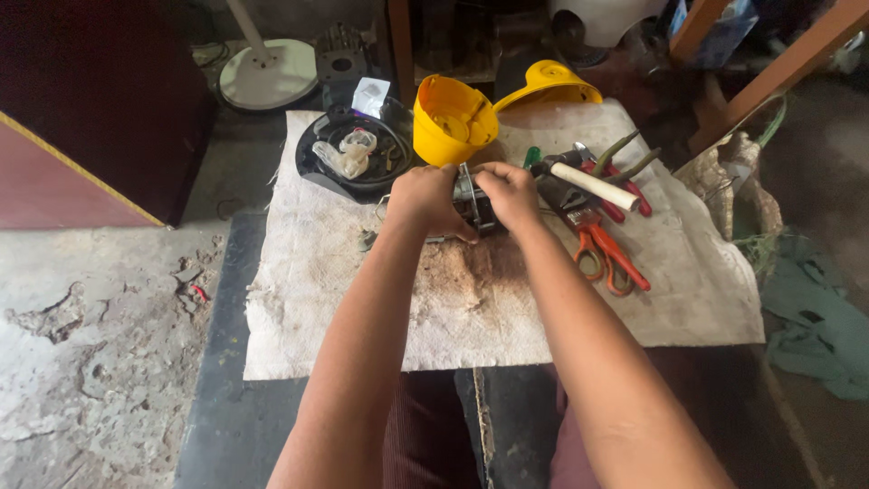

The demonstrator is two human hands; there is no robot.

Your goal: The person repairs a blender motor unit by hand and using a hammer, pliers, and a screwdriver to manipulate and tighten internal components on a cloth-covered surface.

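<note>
Fingers (489,181) of both hands grip small motor (469,201)

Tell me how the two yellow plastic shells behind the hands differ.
The left yellow shell is tipped so its hollow inside faces the camera; the right yellow shell shows mostly its domed outer side. The left one sits on the white cloth, just behind the left hand; the right one lies farther back at the cloth's far edge. Both are the same bright yellow plastic.

Yellow housing (452,119), red-orange scissors (608,255), black round tray (317,154), stained off-white cloth (362,299).
</note>
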